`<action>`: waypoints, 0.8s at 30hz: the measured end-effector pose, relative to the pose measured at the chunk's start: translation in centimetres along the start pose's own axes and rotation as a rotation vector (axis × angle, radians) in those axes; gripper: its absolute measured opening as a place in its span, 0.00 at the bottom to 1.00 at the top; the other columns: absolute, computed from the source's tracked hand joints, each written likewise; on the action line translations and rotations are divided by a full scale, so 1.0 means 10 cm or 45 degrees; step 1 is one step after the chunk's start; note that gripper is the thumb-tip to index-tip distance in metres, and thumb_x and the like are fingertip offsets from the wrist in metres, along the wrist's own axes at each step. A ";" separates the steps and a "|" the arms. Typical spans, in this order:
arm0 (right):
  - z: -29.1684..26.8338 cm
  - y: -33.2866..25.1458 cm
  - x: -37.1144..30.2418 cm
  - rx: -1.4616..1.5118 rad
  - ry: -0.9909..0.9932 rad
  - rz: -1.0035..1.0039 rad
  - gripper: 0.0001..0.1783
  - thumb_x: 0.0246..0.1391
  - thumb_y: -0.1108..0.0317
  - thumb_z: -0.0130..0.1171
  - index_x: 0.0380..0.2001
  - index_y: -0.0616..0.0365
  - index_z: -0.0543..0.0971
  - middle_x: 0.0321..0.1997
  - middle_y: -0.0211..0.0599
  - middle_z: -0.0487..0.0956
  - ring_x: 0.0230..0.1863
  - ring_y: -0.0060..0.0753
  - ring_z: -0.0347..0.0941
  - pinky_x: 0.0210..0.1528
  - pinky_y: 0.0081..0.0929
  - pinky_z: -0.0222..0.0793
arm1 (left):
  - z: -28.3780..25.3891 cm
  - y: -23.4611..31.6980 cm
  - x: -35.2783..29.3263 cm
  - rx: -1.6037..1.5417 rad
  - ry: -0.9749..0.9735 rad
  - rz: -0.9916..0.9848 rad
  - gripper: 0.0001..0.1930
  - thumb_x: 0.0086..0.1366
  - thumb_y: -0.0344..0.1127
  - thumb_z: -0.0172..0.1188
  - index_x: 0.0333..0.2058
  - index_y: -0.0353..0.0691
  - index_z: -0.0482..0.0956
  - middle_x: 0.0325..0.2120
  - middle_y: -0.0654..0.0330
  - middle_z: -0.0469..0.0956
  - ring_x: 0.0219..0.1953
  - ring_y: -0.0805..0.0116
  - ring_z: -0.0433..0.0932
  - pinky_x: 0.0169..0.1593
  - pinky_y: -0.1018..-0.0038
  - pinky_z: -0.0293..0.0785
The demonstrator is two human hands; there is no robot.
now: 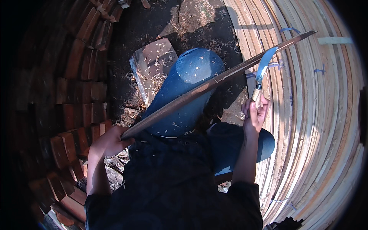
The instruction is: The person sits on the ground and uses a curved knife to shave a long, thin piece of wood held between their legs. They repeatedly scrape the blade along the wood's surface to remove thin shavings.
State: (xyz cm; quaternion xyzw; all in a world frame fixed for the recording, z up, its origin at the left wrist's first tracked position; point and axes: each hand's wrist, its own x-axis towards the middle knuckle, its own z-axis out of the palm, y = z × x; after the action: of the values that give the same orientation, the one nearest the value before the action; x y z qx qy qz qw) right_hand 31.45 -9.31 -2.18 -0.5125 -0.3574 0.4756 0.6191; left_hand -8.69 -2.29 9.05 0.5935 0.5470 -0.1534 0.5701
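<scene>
A long, thin wooden pole [184, 97] slants across my raised knee, from lower left to upper right, and tapers to a dark tip. My left hand [111, 141] is closed around its near end. In my right hand [256, 113] I grip a curved knife [264, 69] by its pale wooden handle, which has a dark collar. The blade points up and lies close to the pole in this view; whether the two touch I cannot tell. My left knee [191, 84], in blue jeans, is sprinkled with wood shavings.
Stacked reddish-brown wood blocks [88, 69] rise along the left. On the right lies a big stack of long pale strips [306, 126], with blue ties around some bundles. A flat board [155, 57] with shavings lies on the dark ground beyond my knee.
</scene>
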 end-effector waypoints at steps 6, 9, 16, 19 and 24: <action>0.01 0.00 -0.04 0.074 -0.014 0.081 0.19 0.58 0.77 0.51 0.49 0.54 0.59 0.34 0.34 0.71 0.26 0.15 0.62 0.26 0.14 0.59 | 0.03 -0.11 0.02 0.024 0.027 0.035 0.11 0.54 0.33 0.62 0.33 0.32 0.76 0.18 0.57 0.73 0.24 0.74 0.69 0.29 0.70 0.65; 0.05 0.04 -0.12 0.081 -0.035 0.089 0.21 0.56 0.79 0.53 0.50 0.56 0.60 0.40 0.37 0.72 0.31 0.16 0.66 0.30 0.15 0.64 | 0.01 -0.04 0.01 0.021 0.021 0.016 0.10 0.54 0.33 0.62 0.32 0.33 0.76 0.17 0.57 0.72 0.24 0.75 0.69 0.29 0.71 0.65; 0.12 -0.01 -0.12 0.077 -0.064 0.051 0.20 0.57 0.78 0.52 0.51 0.56 0.61 0.31 0.34 0.71 0.27 0.18 0.65 0.30 0.17 0.63 | 0.04 -0.08 0.03 0.011 0.011 0.027 0.10 0.55 0.33 0.62 0.33 0.33 0.76 0.16 0.57 0.71 0.23 0.74 0.69 0.29 0.70 0.65; 0.15 -0.05 -0.15 -0.102 -0.211 0.066 0.19 0.59 0.76 0.51 0.51 0.55 0.60 0.28 0.31 0.69 0.24 0.17 0.63 0.27 0.16 0.61 | -0.01 -0.08 0.04 0.040 0.010 0.017 0.11 0.54 0.33 0.62 0.35 0.33 0.77 0.17 0.55 0.73 0.23 0.73 0.69 0.30 0.69 0.65; 0.15 0.00 -0.17 -0.037 -0.222 0.054 0.18 0.59 0.77 0.51 0.50 0.54 0.60 0.28 0.31 0.68 0.25 0.16 0.62 0.27 0.16 0.60 | 0.03 -0.12 0.04 0.034 -0.004 -0.020 0.12 0.54 0.33 0.63 0.35 0.33 0.77 0.19 0.56 0.75 0.25 0.72 0.71 0.31 0.71 0.66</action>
State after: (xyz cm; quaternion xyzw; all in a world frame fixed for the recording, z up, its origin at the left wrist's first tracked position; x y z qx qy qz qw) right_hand 29.54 -10.48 -1.82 -0.4856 -0.4058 0.5261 0.5681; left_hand -9.37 -2.67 8.00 0.5965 0.5486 -0.1660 0.5619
